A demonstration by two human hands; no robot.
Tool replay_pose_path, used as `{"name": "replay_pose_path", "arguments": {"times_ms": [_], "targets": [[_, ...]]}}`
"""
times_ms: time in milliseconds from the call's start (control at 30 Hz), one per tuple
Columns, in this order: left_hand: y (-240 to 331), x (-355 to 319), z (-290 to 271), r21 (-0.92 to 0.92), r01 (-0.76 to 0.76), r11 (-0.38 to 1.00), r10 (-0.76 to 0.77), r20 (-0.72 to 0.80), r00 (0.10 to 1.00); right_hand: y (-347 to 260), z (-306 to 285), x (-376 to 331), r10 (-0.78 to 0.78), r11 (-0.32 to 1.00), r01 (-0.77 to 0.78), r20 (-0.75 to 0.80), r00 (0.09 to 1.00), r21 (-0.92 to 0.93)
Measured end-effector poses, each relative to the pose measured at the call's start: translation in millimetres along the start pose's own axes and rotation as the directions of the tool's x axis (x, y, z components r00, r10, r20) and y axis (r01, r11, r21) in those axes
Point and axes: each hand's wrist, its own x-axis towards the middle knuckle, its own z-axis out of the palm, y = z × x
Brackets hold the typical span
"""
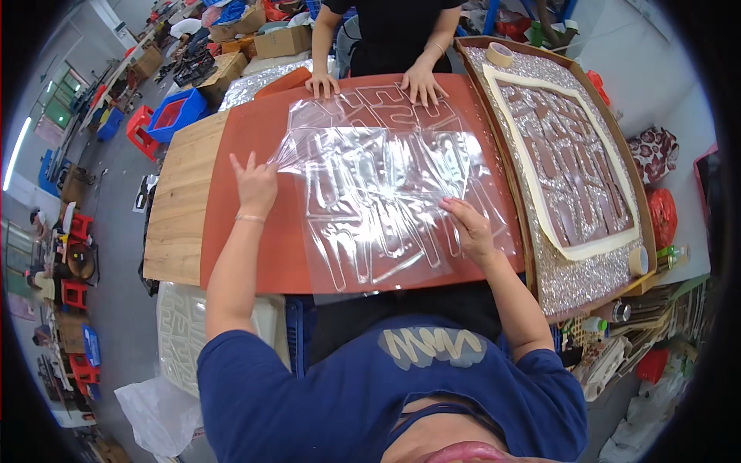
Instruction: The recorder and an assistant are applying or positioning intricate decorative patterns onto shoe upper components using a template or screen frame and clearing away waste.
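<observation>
A clear plastic film [363, 208] with cut-out line shapes lies over a red-brown mat [231, 147]; glare hides part of it. My left hand [257, 187] pinches the film's left edge between thumb and finger, its other fingers spread, and creases fan out from that grip. At the film's right side, my right hand [472, 229] is closed with its fingertips on the film, seeming to grip it. Across from me, another person's hands [421, 82] press flat on the far part, where outlined shapes [378, 104] show through.
Bare wood [181, 204] borders the mat on the left. To the right stands a glittery silver panel [575, 282] with a cream frame and brown strips; tape rolls [500, 54] rest on it. A blue crate [176, 114] and red stool [140, 131] stand beyond the left side.
</observation>
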Motion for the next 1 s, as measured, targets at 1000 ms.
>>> {"name": "replay_pose_path", "arguments": {"times_ms": [1000], "targets": [[211, -117, -291, -0.782, -0.151, 0.605, 0.303, 0.051, 0.952, -195, -63, -74, -0.608, 0.757, 0.652, 0.319, 0.727, -0.042]]}}
